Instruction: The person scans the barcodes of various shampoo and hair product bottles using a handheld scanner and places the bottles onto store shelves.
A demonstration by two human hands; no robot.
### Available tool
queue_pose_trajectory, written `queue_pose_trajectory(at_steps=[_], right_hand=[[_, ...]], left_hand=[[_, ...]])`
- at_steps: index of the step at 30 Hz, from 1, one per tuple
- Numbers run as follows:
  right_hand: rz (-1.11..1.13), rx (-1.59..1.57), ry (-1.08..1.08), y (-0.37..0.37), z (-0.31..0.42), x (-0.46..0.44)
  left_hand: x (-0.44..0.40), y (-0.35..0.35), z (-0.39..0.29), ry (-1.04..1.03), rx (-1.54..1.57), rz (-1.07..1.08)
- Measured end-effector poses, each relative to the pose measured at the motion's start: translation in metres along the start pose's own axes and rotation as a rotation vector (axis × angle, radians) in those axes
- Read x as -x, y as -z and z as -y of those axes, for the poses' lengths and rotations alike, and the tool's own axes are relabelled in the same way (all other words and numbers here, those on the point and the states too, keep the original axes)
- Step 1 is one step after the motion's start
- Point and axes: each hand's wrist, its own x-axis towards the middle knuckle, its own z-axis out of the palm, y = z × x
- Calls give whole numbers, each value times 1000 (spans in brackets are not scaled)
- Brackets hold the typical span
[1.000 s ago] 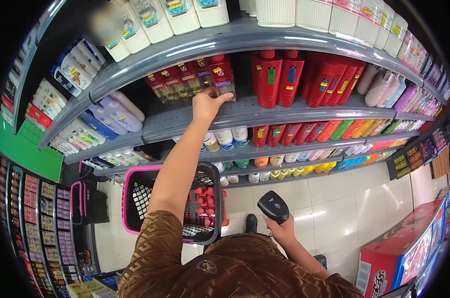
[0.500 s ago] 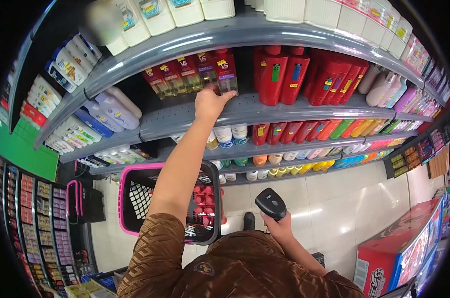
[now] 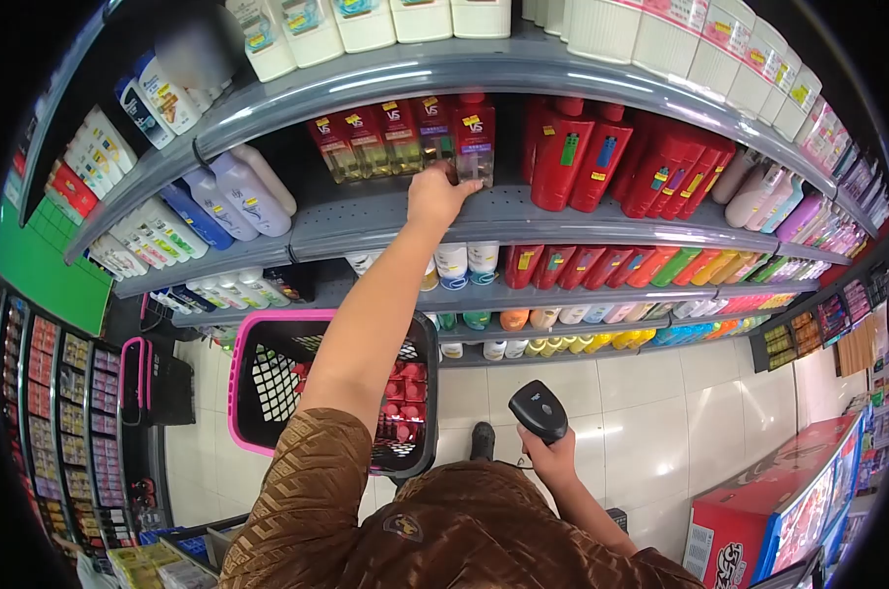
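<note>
My left hand (image 3: pixel 438 199) reaches to the shelf and is closed on the lower part of a red VS box (image 3: pixel 474 133), thumb at its front. The box stands upright at the right end of a row of similar red boxes (image 3: pixel 364 137). Below and to the right, my right hand (image 3: pixel 550 454) is wrapped round the handle of a black handheld scanner (image 3: pixel 538 410), held over the floor. Red bottles (image 3: pixel 562 157) stand on the same shelf, right of the box, with a gap between.
A black basket with a pink rim (image 3: pixel 234 378) holds several red items, below my left forearm. White containers (image 3: pixel 479 18) line the shelf above. A second black basket (image 3: pixel 172 388) is at the left. A red display box (image 3: pixel 749 491) stands at the lower right.
The box and my left hand have shifted right in the view, along with the shelf goods. The hand stays closed on the box, and the scanner remains in my right hand.
</note>
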Motion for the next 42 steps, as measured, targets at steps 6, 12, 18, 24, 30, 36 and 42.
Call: queue_pose_trajectory(at_steps=[6, 12, 18, 24, 30, 36, 42], right_hand=[[-23, 2, 39, -22, 5, 7], [-44, -9, 14, -20, 4, 13], [-52, -34, 32, -15, 7, 10], [-2, -29, 36, -5, 5, 1], [32, 6, 4, 3, -4, -4], [-19, -51, 38, -7, 2, -4], [8, -20, -18, -11, 0, 2]], left_hand=[[-4, -4, 12, -28, 59, -11], [-4, -4, 12, -26, 69, 3], [-7, -7, 18, -25, 50, 4], [-8, -7, 16, -27, 65, 14], [-5, -6, 15, -14, 38, -7], [-6, -5, 15, -6, 57, 8], [-6, -6, 16, 0, 52, 20]])
